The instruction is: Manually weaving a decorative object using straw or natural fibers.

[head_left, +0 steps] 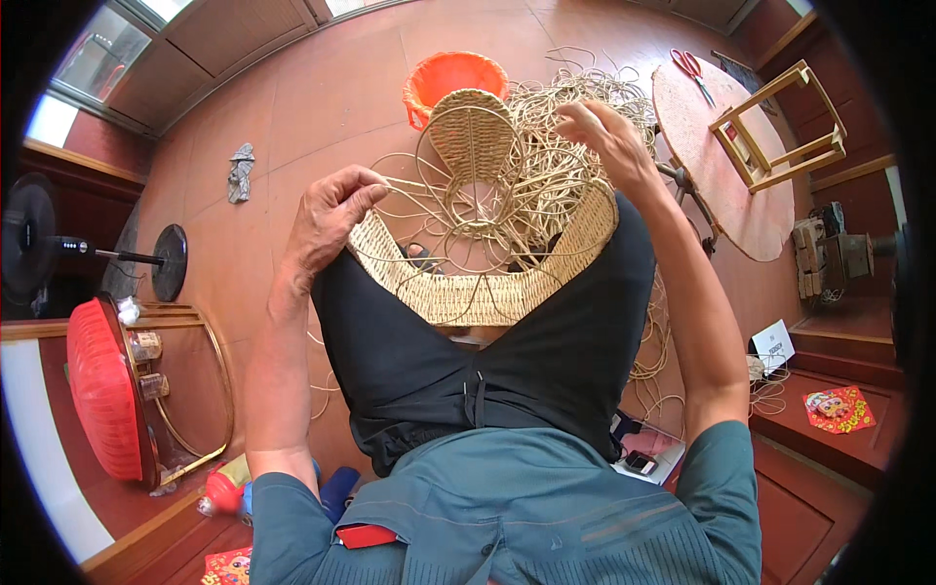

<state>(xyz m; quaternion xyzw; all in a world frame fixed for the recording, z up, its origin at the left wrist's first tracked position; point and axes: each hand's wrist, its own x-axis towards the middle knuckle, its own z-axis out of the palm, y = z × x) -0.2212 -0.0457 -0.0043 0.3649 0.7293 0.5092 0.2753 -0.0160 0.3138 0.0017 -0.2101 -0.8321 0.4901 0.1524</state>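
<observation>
A half-woven wicker piece [458, 297] of tan cord rests across my thighs, its curved band woven and bare frame loops showing in the middle. An upright oval woven part [471, 132] rises at its far side. My left hand [333, 216] is closed at the band's left end, thumb and forefinger pinching a strand of cord [405, 183]. Raised above the right side, my right hand [612, 138] has its fingers partly spread, over a big loose heap of cord [561, 122]. No strand shows clearly in the right hand.
Behind the piece stands an orange-lined bucket [448, 78]. Red-handled scissors [694, 76] and a small wooden frame [780, 132] lie on a round board [721, 161] at the right. A fan [93, 249] and a red stool [107, 390] are at the left.
</observation>
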